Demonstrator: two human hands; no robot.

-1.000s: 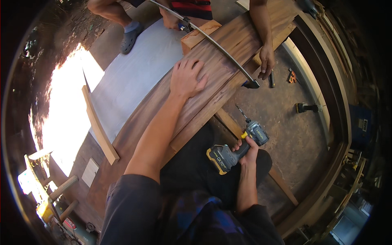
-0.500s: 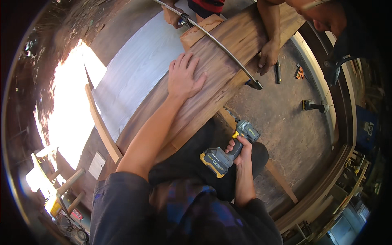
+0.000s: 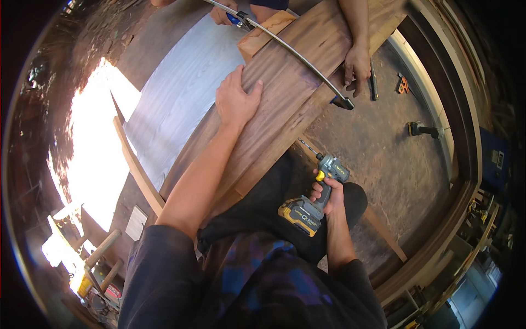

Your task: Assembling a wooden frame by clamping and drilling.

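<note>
My left hand [image 3: 236,104] is at the far edge of a long brown wooden board [image 3: 290,71]. Its thumb lies on top, and the other fingers curl over the edge, partly hidden. In my right hand [image 3: 330,195] is a grey and yellow cordless drill [image 3: 332,168], its long drill bit [image 3: 308,146] pointing up and left toward the board's near edge. A bar clamp [image 3: 296,54] crosses the board beyond my left hand. Another person's hand [image 3: 222,12] holds its handle end, and a second hand [image 3: 357,67] is beside the clamp's lower jaw [image 3: 343,103].
A wood block [image 3: 267,32] sits under the clamp by a pale grey panel [image 3: 178,82]. On the floor to the right are a black tool [image 3: 373,82], an orange spring clamp [image 3: 403,84] and another cordless drill [image 3: 423,129]. A curved wooden frame [image 3: 468,137] borders the right side.
My left hand has slid left from flat on the board to its edge. The drill has shifted slightly right. The other person's head has left the view, and their right-side hand has turned downward.
</note>
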